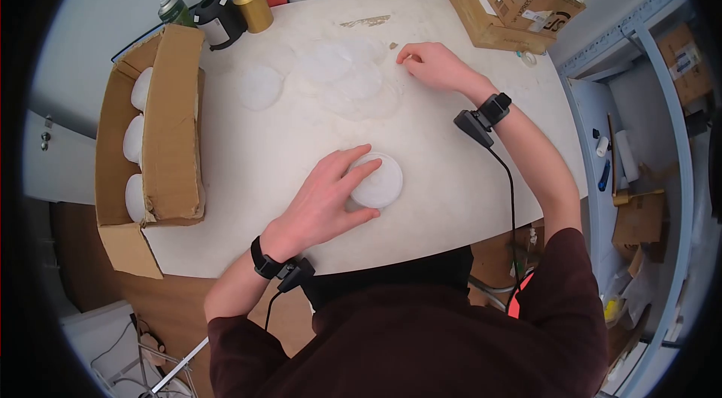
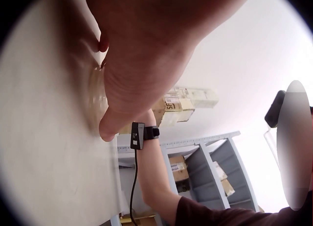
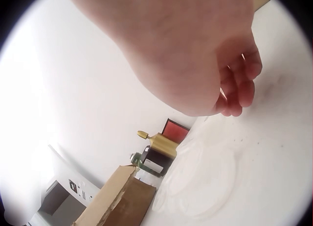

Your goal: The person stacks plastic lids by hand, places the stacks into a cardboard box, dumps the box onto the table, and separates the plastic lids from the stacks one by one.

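Observation:
A short stack of round, translucent plastic lids (image 1: 385, 186) sits on the white table close to the person. My left hand (image 1: 320, 199) grips it, fingers over its left edge and thumb at the near side. From the left wrist, the ribbed side of the stack (image 2: 98, 96) shows beside the thumb, partly covered by the palm. Farther back, my right hand (image 1: 440, 67) hangs over the table with loosely curled fingers (image 3: 246, 91) and holds nothing. To its left lies a loose spread of similar see-through lids (image 1: 342, 78), overlapping one another. Another lid (image 1: 260, 87) lies left of them.
A long cardboard box (image 1: 171, 127) with several white round pieces (image 1: 134, 138) inside stands along the left edge. Behind it are a spray can (image 1: 174, 10), a black canister (image 1: 219, 22) and a gold container (image 1: 254, 8). Cardboard parcels (image 1: 519, 3) are stacked at the back right, near grey shelving (image 1: 669, 135).

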{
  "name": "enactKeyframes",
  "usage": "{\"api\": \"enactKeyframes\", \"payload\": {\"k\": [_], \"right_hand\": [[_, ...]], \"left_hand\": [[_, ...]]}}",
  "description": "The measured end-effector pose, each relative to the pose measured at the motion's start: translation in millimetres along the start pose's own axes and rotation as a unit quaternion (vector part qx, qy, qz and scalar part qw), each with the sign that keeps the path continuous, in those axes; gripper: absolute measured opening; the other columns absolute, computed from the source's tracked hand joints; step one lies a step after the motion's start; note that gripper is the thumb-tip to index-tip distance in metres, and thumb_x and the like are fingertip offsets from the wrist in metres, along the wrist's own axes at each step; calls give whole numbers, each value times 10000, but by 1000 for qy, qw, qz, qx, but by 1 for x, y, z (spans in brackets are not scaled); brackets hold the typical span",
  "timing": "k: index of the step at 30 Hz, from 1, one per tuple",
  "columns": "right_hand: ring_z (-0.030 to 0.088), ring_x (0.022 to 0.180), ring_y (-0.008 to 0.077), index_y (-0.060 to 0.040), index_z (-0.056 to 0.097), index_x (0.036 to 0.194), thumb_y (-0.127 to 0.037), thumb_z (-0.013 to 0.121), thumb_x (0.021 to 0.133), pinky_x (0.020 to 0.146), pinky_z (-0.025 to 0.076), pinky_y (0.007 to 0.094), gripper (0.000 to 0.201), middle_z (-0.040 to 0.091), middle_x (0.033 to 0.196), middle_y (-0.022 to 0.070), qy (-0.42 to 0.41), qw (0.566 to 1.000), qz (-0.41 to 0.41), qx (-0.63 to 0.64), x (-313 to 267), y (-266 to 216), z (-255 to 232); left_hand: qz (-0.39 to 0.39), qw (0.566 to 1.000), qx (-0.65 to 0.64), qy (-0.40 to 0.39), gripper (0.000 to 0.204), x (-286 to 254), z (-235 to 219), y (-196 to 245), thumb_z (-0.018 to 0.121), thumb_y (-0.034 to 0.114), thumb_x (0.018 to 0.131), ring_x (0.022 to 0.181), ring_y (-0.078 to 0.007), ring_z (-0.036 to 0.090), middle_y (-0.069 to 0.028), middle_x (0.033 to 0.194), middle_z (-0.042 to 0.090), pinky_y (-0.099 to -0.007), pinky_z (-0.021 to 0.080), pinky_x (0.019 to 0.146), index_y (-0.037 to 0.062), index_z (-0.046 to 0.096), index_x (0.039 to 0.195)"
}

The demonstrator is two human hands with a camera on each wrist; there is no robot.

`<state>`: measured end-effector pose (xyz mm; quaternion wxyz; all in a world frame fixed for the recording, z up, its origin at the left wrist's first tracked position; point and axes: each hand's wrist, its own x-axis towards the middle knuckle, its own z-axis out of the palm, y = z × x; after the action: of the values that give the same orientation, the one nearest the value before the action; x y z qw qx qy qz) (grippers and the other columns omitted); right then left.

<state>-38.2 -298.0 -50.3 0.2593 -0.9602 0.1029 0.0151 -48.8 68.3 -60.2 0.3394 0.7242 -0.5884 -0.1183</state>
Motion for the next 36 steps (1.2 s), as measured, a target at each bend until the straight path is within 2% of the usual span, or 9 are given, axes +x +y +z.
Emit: {"api": "enactKeyframes", "payload": {"k": [2, 5, 11, 18, 20, 24, 26, 30, 36], "right_hand": [[752, 1024, 269, -52, 743, 1323, -241, 566, 1054, 958, 576, 413, 373, 804, 1084, 132, -9, 999, 16, 47, 19, 9, 6], [736, 976, 250, -61, 752, 1294, -233, 576, 1038, 924, 570, 393, 356, 798, 1052, 106, 85, 984, 102, 120, 46, 27, 6], [670, 899, 198, -37, 749, 1236, -234, 571, 1037, 836, 537, 357, 332, 772, 1004, 70, -50, 979, 123, 156, 57, 19, -13], [728, 1062, 278, -31, 750, 1334, -246, 570, 1036, 971, 560, 395, 409, 793, 1175, 167, 5, 992, 93, 89, 122, 27, -7], [736, 1171, 341, -34, 742, 1378, -240, 560, 1022, 1050, 555, 419, 450, 784, 1276, 209, 223, 971, 86, 2, 140, 46, 9], [736, 1204, 358, -29, 748, 1339, -244, 562, 1021, 1063, 558, 430, 426, 777, 1297, 220, 160, 981, 99, 37, 144, 64, 0], [739, 1187, 347, -27, 753, 1292, -243, 575, 1025, 1048, 563, 431, 386, 781, 1278, 211, 76, 987, 135, 44, 130, 57, -9], [743, 1160, 336, -25, 754, 1238, -246, 610, 1039, 1024, 572, 429, 331, 787, 1250, 196, 85, 986, 143, 26, 110, 42, -7], [733, 1131, 314, -27, 747, 1197, -252, 678, 1031, 973, 582, 436, 288, 783, 1168, 153, 46, 997, -43, 35, 44, -37, 1]], "left_hand": [[5, 1000, -1, 3, 773, 2, 0, -1, 947, 214, 810, 1366, -422, 571, -202, 1610, 532, -500, 479, 1181, 78, 616, 1494], [5, 1000, -10, 9, 763, 0, 0, -3, 948, 218, 813, 1344, -425, 581, -204, 1613, 529, -505, 489, 1168, 78, 619, 1488], [18, 1000, 0, 19, 751, -1, 2, -5, 943, 229, 827, 1325, -416, 590, -201, 1612, 527, -503, 498, 1154, 87, 619, 1489], [11, 1000, -9, 7, 746, 0, -2, -6, 925, 258, 848, 1406, -423, 564, -209, 1628, 527, -506, 479, 1181, 86, 616, 1505], [7, 1000, -8, 7, 743, -3, -1, -6, 924, 260, 851, 1404, -422, 566, -209, 1626, 529, -505, 480, 1180, 87, 616, 1506], [16, 1000, -3, 12, 759, -3, 0, -9, 925, 271, 852, 1406, -420, 568, -208, 1627, 529, -504, 482, 1180, 82, 607, 1515], [20, 1000, 0, 13, 767, -2, 0, -8, 925, 276, 852, 1406, -420, 568, -209, 1626, 529, -504, 482, 1180, 80, 603, 1520], [7, 1000, -11, 18, 784, -2, -5, -4, 927, 299, 856, 1405, -421, 569, -210, 1630, 526, -508, 481, 1182, 76, 595, 1529], [10, 1000, -9, 23, 751, -3, -1, -8, 900, 335, 892, 1401, -425, 573, -220, 1628, 529, -512, 479, 1178, 65, 598, 1524]]}}
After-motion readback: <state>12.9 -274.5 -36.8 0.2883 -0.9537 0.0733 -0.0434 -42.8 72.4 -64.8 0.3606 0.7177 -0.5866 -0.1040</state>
